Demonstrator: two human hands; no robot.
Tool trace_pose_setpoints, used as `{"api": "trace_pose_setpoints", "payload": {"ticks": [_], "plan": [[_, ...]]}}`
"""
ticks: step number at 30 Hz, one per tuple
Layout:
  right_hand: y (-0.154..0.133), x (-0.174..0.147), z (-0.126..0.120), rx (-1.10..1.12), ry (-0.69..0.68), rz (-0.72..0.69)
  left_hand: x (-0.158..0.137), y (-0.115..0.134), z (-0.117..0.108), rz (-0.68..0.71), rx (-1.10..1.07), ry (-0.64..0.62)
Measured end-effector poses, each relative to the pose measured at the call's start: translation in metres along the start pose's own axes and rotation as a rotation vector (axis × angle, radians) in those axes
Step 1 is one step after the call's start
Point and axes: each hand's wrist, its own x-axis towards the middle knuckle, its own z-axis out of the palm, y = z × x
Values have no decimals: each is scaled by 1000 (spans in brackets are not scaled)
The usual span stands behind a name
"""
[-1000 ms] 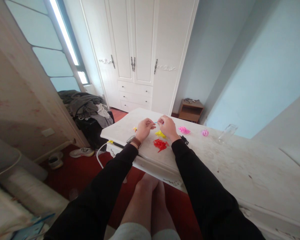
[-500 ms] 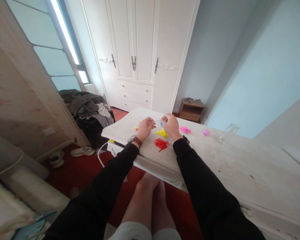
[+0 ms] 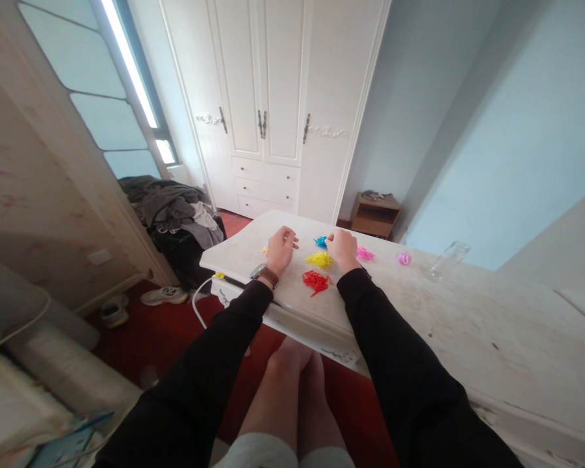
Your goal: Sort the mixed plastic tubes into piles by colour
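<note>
My left hand [image 3: 283,248] is held above the table with its fingers loosely curled. Whatever lies between its fingertips is too small to make out. A small orange-yellow piece [image 3: 265,250] shows just left of it; whether they touch is unclear. My right hand [image 3: 344,248] is closed, its fingertips at the right edge of a pile of thin blue strips [image 3: 320,242]; anything pinched there is hidden. Between my hands lie a pile of yellow strips [image 3: 319,260] and, nearer me, a pile of red strips [image 3: 316,282]. Pink strips [image 3: 365,253] lie just right of my right hand.
On the white table [image 3: 468,325], a pink-purple ball-like bundle [image 3: 404,259] and a clear glass container [image 3: 447,261] stand farther right. A white cable [image 3: 199,305] hangs at the left edge. Beyond are a wardrobe [image 3: 268,84], a wooden nightstand [image 3: 375,214] and heaped clothes [image 3: 170,205].
A blue strand was stretched between my hands; it no longer shows. My right hand has moved right and slightly nearer me, uncovering the blue pile. My left hand has barely shifted.
</note>
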Motion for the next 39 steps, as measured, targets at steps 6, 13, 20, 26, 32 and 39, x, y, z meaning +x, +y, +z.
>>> {"api": "trace_pose_setpoints", "payload": {"ticks": [6, 13, 20, 26, 32, 39], "plan": [[-4, -3, -8, -6, 30, -45, 6, 8, -6, 64, -26, 160], [-11, -7, -15, -12, 35, -47, 36, 4, -65, -60, 376, 192], [-16, -8, -14, 6, 17, -58, 49, -6, -82, 38, 713, -121], [-16, -10, -16, 12, 10, -58, 63, -3, -43, 69, 764, -328], [-18, -10, -18, 16, -8, -61, 72, -12, -20, 17, 847, -403], [-19, -9, -18, 30, -33, -70, 71, -22, -20, 26, 860, -316]]}}
